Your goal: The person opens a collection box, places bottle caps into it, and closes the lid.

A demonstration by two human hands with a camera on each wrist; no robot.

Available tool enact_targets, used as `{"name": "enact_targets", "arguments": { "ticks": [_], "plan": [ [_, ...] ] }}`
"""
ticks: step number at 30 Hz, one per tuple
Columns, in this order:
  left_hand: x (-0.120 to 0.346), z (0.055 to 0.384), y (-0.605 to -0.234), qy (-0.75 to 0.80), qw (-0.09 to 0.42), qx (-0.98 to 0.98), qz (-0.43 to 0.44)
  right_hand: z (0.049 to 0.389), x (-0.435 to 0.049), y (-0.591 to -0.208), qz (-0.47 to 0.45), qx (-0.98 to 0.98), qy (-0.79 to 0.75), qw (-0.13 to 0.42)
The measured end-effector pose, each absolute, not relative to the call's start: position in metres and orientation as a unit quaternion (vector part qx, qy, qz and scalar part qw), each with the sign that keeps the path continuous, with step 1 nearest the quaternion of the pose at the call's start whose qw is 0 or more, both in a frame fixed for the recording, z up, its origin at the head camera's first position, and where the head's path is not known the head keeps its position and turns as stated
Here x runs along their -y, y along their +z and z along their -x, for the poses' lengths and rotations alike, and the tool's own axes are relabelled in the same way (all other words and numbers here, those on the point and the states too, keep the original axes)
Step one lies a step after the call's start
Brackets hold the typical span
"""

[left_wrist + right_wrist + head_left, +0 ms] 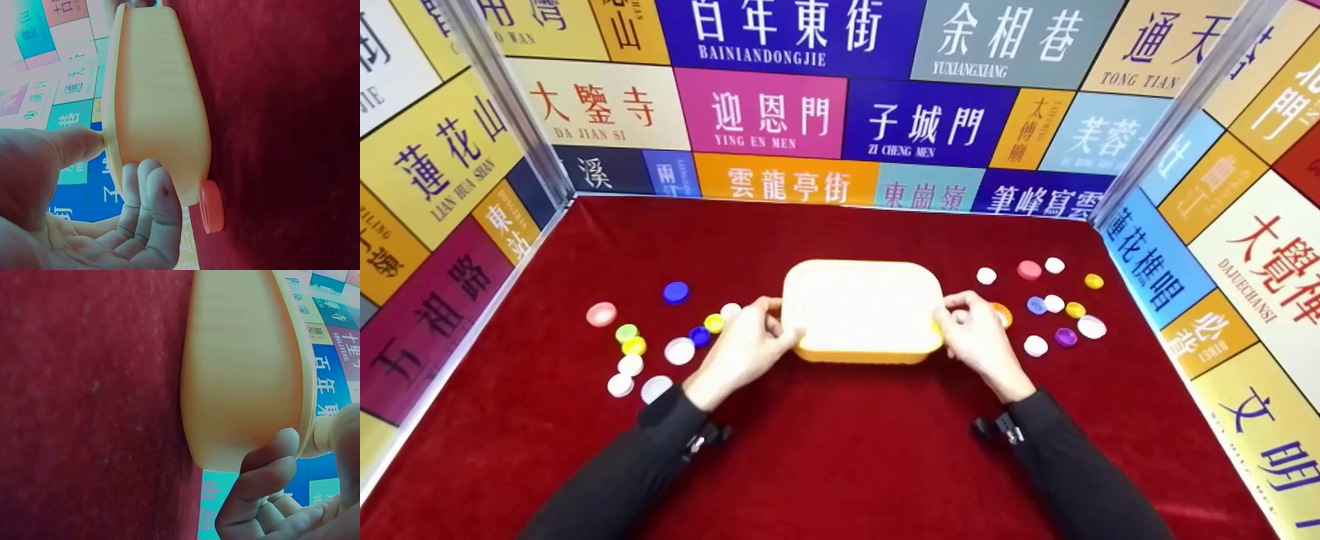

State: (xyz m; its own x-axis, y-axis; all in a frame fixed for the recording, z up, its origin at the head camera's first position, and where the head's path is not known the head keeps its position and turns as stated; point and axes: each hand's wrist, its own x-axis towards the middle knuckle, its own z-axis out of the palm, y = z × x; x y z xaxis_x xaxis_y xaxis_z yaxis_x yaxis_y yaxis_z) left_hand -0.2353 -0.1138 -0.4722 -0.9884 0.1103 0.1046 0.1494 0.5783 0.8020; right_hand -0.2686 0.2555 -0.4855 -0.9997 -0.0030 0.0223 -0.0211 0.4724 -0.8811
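Note:
A yellow, rounded rectangular plastic box [862,307] stands upright on the red cloth between both hands. Its top is pale and overexposed, and I cannot tell whether a lid covers it. My left hand [744,349] grips the box's left end, the thumb [81,145] on the rim and the other fingers curled by the side wall. At the right end my right hand [979,341] holds the rim likewise, fingers [270,467] bent beneath it. An orange-red bottle cap [212,207] lies near the box's wall in the left wrist view.
Bottle caps of several colours lie on both sides, among them a blue cap [676,292] and a pink cap [601,314] at left, a red cap [1029,270] and a purple cap [1065,337] at right. Sign-covered panels [769,112] enclose the red table [855,450].

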Motion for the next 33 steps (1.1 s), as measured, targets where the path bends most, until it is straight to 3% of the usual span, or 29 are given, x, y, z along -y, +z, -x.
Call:
{"name": "enact_targets", "arguments": {
  "ticks": [7, 24, 33],
  "plan": [
    [0.116, 0.216, -0.471, -0.433, 0.02, 0.897, 0.089, 0.254, -0.261, -0.481, 0.0, 0.88, 0.474, -0.012],
    [0.126, 0.185, -0.451, -0.425, -0.099, 0.893, 0.108, 0.226, -0.271, -0.458, -0.042, 0.908, 0.397, -0.13],
    [0.125, 0.187, -0.449, -0.411, -0.119, 0.897, 0.115, 0.223, -0.275, -0.451, -0.061, 0.907, 0.386, -0.156]
  ]
}}
